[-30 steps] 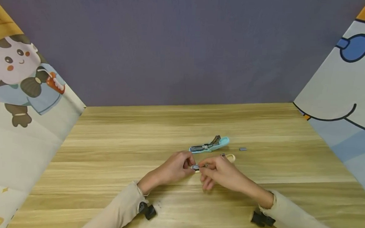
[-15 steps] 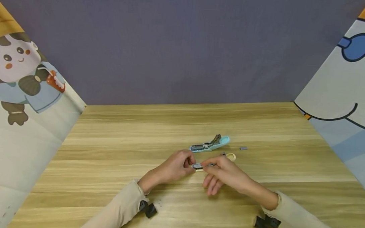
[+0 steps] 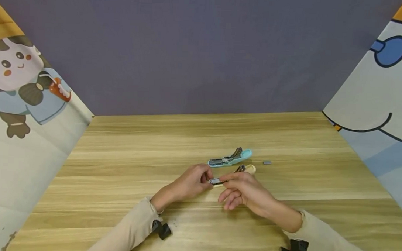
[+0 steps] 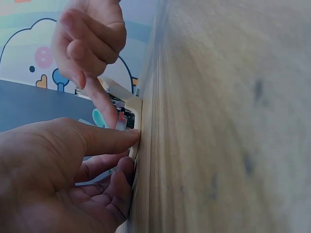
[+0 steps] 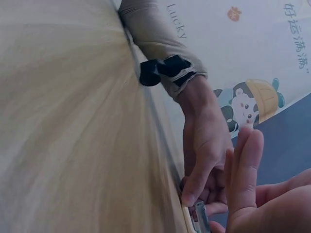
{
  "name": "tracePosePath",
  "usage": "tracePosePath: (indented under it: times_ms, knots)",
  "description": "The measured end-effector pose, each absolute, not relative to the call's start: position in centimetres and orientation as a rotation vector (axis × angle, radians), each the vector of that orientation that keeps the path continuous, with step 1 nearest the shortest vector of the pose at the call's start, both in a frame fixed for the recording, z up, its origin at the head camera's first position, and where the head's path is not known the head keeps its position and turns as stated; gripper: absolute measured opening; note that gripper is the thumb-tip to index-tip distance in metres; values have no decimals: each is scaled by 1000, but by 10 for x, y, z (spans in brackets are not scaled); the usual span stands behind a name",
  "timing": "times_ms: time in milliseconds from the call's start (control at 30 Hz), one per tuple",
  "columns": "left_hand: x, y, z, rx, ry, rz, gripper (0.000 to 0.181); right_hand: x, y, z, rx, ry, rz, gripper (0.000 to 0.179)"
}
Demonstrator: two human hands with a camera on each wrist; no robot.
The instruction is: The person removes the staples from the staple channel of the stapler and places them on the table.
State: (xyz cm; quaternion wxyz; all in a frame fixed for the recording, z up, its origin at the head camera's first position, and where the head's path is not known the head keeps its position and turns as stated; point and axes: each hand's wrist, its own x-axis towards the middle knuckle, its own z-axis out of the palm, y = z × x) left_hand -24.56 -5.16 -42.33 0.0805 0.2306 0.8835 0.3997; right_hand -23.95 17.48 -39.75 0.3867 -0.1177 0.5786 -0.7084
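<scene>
A cream stapler [image 3: 250, 169] lies opened out on the wooden table, its metal magazine [image 3: 215, 181] facing up between the hands. My left hand [image 3: 192, 182] pinches the front end of the stapler; its thumb shows along the cream edge in the left wrist view. My right hand [image 3: 246, 190] has thumb and index finger at the magazine, one on each side, and covers the stapler's middle. The other fingers of that hand stand off, loosely bent. Pale staples [image 3: 216, 181] appear to lie in the magazine, though they are too small to be sure.
Behind the hands lies a light-blue stapler [image 3: 245, 154], also opened out with its metal parts raised. A small grey strip [image 3: 267, 162], perhaps staples, rests to its right. A dark panel [image 3: 203, 59] stands at the table's back, with cartoon-printed panels at both sides.
The right hand's fingertips have slid slightly rightward along the magazine, uncovering more of it. More of the cream stapler's raised metal part shows. The left hand keeps its hold.
</scene>
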Motion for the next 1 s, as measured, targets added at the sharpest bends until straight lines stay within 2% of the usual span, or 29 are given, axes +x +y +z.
tracePosePath:
  times_ms: [300,600,1000]
  knots:
    - [-247,-51,-423,710,2655,1197,13,-241,166,-406,-454,1889,-1613,42]
    - [-247,-52,-426,717,2665,1200,13,-243,153,-397,-709,2366,-1224,17]
    - [-247,-52,-426,726,2665,1188,10,-250,137,-391,-816,2740,-915,7]
